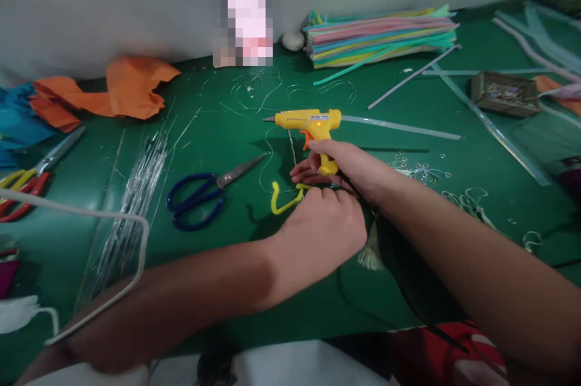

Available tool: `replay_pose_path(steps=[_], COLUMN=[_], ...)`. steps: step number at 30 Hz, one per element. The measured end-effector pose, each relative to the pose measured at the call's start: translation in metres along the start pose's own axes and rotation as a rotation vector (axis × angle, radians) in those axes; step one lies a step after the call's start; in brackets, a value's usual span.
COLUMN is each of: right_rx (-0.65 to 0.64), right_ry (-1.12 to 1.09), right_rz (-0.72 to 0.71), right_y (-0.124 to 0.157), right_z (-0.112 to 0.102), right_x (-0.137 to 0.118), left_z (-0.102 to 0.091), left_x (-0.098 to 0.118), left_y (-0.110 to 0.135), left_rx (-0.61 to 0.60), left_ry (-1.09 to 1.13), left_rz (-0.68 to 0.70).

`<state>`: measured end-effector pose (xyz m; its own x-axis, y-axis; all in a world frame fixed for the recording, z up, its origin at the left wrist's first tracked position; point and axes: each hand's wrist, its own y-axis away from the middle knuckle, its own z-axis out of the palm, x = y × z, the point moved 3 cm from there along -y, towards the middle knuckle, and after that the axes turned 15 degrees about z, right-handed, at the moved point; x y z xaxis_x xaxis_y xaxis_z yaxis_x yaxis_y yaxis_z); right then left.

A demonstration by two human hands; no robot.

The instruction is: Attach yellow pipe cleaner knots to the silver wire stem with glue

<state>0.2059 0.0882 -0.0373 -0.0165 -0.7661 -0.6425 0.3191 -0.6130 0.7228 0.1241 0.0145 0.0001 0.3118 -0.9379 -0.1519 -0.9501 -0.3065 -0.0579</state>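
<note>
My left hand point(324, 228) is curled closed near the table's middle, pinching one end of a bent yellow pipe cleaner point(284, 199). Just beyond it, my right hand point(336, 165) has its fingers closed at the same spot, touching the pipe cleaner's hidden end. A yellow glue gun point(308, 121) stands on the green table point(227, 132) directly behind my right hand, its orange trigger and a glue stick point(399, 127) showing. A pale tassel point(371, 253) and a dark feather-like piece point(408, 277) lie under my right forearm.
Blue-handled scissors point(204, 192) lie left of my hands, beside a bundle of thin wires point(131, 204). Yellow-and-red scissors point(31, 177) sit at the far left near orange paper point(127, 86). Stacked coloured pipe cleaners point(381, 35) and a small box point(503, 92) are at the back right.
</note>
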Motion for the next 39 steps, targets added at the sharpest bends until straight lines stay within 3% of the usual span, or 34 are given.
replay_pose_path(steps=[4,7,10,14,16,19,22,25,27,29,31,33,36,39], right_rx=[0.032,0.023,0.0,-0.017,0.015,0.039,-0.001,-0.009,-0.011,0.01,0.063,0.102,0.137,0.174], right_ry=[-0.011,-0.009,-0.003,0.009,0.013,0.0,-0.009,-0.001,-0.01,-0.01,0.026,0.055,0.063,0.079], right_rz=[0.066,0.082,0.071,0.041,0.019,-0.008,0.006,0.042,0.043,0.014,-0.028,-0.051,-0.015,-0.007], right_y=[0.001,0.001,-0.001,-0.003,-0.003,-0.004,-0.007,-0.011,-0.013,-0.014,-0.014,-0.013,-0.014,-0.015], right_z=[0.001,0.0,-0.001,-0.002,-0.003,-0.004,-0.004,-0.004,-0.004,-0.006,-0.009,-0.012,-0.013,-0.014], right_x=[-0.001,-0.001,0.0,0.0,0.0,0.0,0.001,0.003,0.004,0.005,0.004,0.004,0.004,0.004], left_z=[0.014,0.017,0.009,-0.014,-0.026,-0.033,-0.019,0.006,0.014,0.01,0.003,-0.004,-0.006,-0.002], left_x=[0.002,0.0,-0.001,-0.012,-0.027,-0.063,-0.1,-0.122,-0.123,-0.113,-0.098,-0.087,-0.081,-0.082], left_y=[-0.015,-0.015,-0.008,0.007,0.017,0.034,0.049,0.061,0.063,0.059,0.049,0.039,0.026,0.025], left_rx=[-0.071,-0.05,-0.035,-0.135,-0.139,-0.031,0.162,0.254,0.3,0.343,0.276,0.185,0.075,0.064], left_ry=[0.0,-0.002,-0.008,0.096,0.176,0.287,0.541,0.8,0.844,0.829,0.864,0.899,0.844,0.748], left_rz=[-0.04,-0.034,-0.012,-0.065,-0.156,-0.455,-0.651,-0.753,-0.717,-0.559,-0.35,-0.228,-0.192,-0.215])
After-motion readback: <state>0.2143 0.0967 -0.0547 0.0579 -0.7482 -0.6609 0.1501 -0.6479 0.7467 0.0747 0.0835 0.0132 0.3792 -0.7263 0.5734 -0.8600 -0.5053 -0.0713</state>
